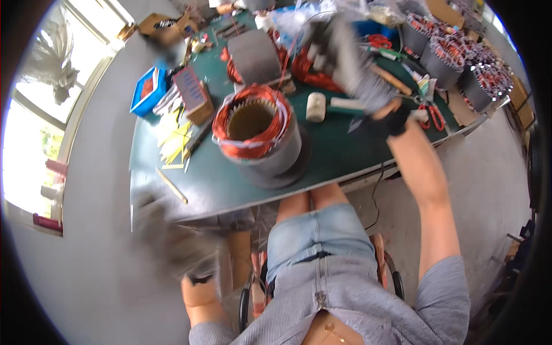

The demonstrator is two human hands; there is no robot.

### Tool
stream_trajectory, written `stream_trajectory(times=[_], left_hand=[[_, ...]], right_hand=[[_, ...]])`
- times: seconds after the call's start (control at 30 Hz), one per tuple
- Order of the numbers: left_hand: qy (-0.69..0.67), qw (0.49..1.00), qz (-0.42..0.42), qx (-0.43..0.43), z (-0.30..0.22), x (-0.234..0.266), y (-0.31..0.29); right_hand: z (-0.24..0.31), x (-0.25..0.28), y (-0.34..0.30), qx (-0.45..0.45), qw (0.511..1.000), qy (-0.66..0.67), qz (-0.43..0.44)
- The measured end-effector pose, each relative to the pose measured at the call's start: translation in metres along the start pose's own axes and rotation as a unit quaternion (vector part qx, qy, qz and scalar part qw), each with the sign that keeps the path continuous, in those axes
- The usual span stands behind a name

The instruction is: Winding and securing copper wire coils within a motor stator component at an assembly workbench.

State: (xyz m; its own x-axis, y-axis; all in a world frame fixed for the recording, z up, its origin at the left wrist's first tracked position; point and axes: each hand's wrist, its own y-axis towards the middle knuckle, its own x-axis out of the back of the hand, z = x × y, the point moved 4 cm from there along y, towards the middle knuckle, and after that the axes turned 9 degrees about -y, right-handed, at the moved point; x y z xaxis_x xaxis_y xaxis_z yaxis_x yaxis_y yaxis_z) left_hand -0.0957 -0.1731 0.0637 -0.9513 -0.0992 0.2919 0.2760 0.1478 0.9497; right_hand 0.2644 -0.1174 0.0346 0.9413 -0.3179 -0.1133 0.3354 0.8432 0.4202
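Note:
A motor stator (275, 158) with orange-red copper windings (276, 141) round its rim stands upright on the green table, in front of my body. My right hand (344, 60), in a grey glove, reaches over the far right of the table, near a bundle of red wire coils (313, 72). Motion smears its fingers, so what they hold, if anything, is unclear. Off the table's near left edge, my left hand (178, 244) is also gloved and badly blurred. A white mallet head (315, 107) with a pale handle lies between the stator and my right forearm.
A second stator (253, 56) lies on its side at the back. Yellow strips (172, 135), a cardboard box (192, 95) and a blue bin (148, 92) sit left. Red-handled scissors (431, 117) lie right, near several wound stators (486, 86). A window (43, 126) is far left.

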Motion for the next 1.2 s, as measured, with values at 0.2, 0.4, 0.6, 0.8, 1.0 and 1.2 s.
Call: stream_trajectory(times=[0.2, 0.4, 0.6, 0.8, 1.0, 1.2], left_hand=[[0.097, 0.980, 0.158, 0.076, 0.022, -0.144, -0.018], [0.095, 0.992, 0.079, 0.031, 0.040, -0.142, -0.029], [0.038, 0.962, 0.271, -0.004, 0.053, -0.127, -0.013], [0.017, 0.968, 0.244, 0.053, 0.051, -0.137, -0.006], [-0.077, 0.987, 0.123, 0.075, 0.094, -0.115, -0.037], [-0.229, 0.917, 0.062, 0.320, 0.102, -0.094, -0.046]], right_hand=[[-0.025, -0.078, -0.044, 0.142, 0.885, -0.428, 0.115], [0.045, -0.032, -0.009, 0.083, 0.969, -0.143, 0.182], [0.137, 0.122, 0.036, 0.166, 0.979, 0.101, -0.068], [0.062, 0.131, 0.024, 0.065, 0.914, -0.401, 0.007], [-0.056, 0.161, 0.090, 0.088, 0.784, -0.592, -0.164], [-0.113, 0.134, 0.185, 0.075, 0.737, -0.653, -0.156]])
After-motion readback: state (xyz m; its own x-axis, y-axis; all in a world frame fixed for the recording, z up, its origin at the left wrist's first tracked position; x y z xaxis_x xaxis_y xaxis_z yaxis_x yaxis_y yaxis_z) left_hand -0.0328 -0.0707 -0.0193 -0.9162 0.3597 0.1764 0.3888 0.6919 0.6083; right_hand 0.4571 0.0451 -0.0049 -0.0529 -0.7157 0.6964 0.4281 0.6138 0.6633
